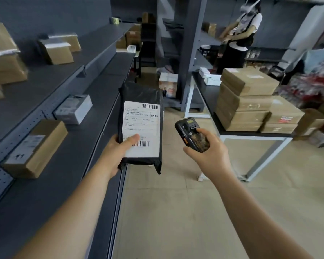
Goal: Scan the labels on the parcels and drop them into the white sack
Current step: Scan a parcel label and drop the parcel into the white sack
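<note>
My left hand [118, 148] grips a black plastic-wrapped parcel [142, 94] by its lower left edge, thumb lying across its white shipping label [141, 126]. The label faces up, with one barcode at its top and another near my thumb. My right hand [208, 152] holds a black handheld scanner [191, 132] just right of the parcel, thumb on its keypad, its head pointing away from me. No white sack is in view.
Grey shelves [45, 90] on the left carry several cardboard boxes [36, 148]. A black-topped table [251, 135] at the right bears stacked brown parcels [249, 101]. Another person [239, 38] stands at the far shelving. Tiled floor lies between shelves and table.
</note>
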